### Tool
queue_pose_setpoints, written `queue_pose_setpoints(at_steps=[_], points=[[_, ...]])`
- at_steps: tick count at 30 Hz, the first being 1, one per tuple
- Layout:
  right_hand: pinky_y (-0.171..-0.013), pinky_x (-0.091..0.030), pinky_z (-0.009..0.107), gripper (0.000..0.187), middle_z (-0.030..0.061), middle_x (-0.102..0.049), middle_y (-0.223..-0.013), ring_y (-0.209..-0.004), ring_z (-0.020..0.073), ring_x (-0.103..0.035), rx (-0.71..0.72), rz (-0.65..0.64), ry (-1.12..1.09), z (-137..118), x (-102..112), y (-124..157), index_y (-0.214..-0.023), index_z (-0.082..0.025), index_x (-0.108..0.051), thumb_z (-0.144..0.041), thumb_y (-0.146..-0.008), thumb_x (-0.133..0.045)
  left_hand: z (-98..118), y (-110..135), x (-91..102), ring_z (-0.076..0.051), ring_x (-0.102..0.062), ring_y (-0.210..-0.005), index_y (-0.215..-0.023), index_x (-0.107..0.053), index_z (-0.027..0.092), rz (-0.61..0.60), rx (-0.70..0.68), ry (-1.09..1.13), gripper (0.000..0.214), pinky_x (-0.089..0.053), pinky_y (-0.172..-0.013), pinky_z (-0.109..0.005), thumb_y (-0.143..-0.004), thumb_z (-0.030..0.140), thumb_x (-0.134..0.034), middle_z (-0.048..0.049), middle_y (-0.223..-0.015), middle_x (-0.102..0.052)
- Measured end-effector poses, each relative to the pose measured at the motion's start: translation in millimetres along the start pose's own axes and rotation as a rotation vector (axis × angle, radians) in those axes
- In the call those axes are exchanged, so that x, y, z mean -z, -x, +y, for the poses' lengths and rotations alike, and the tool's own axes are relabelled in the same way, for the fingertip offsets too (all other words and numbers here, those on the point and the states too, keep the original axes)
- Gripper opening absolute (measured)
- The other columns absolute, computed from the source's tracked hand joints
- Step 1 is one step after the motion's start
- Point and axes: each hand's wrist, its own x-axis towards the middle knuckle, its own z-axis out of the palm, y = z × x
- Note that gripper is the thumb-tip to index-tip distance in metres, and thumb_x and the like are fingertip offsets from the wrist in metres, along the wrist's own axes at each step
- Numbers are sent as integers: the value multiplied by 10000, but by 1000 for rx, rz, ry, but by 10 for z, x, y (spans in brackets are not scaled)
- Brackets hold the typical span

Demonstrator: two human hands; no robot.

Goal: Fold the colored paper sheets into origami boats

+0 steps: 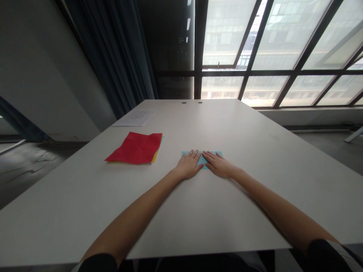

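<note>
A light blue piece of paper [202, 161] lies flat on the white table [198, 211], straight ahead of me. My left hand [189, 164] rests palm down on its left part, fingers stretched out. On the right part lies my right hand [217, 164], also flat with its fingers extended. The fingertips of both hands come close together near the paper's middle. Much of the paper is hidden under the hands, and whether it is folded I cannot tell.
Left of my hands is a creased red sheet of paper [138, 148] on top of yellow [154, 156] and bluish sheets. Farther back, a printed white sheet [134, 118] lies at the table's left edge. Beyond stand a dark blue curtain [113, 49] and large windows [272, 41].
</note>
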Motion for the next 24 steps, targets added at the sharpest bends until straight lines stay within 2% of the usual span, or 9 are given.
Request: queue_pose_setpoints(at_steps=[5,9,13,18,24], points=[[-1034,-139,509,609,76,-178,-1434,-1309,246,-166,-41,-36,-5,121,-26,27,-1383,-239,-151,-539,-856,-216,-98,2,36,-311,-81,-1316,-1379,-139,233,-105,64,41,756,-98,-1001,-554,-766,668,-216,-92,-1450,-93],[-1027,-74,555,649,57,-131,-1443,-1315,255,-127,-105,-82,-6,249,5,82,-1383,-264,-106,-589,-832,-211,-203,10,81,-323,-33,-1317,-1386,-82,198,-164,85,41,895,-69,-990,-580,-694,734,-270,-109,-1449,-39],[-1009,-17,590,674,44,-105,-1445,-1317,268,-100,-185,-106,-6,424,67,145,-1382,-271,-76,-611,-818,-218,-335,29,95,-317,-13,-1319,-1387,-67,161,-156,92,11,944,-42,-999,-562,-678,738,-303,-131,-1444,-38],[-1010,-37,587,683,39,-91,-1447,-1318,268,-78,-221,-101,-10,587,86,185,-1382,-276,-61,-616,-814,-226,-492,48,124,-320,3,-1318,-1388,-47,154,-178,105,16,1004,-73,-1007,-529,-639,754,-346,-147,-1442,-37],[-1028,-70,554,667,29,-107,-1447,-1318,260,-90,-214,-76,-6,602,52,193,-1381,-293,-69,-607,-817,-237,-603,50,171,-353,44,-1308,-1388,-43,174,-232,101,27,1084,-71,-999,-545,-565,757,-440,-144,-1445,-16]])
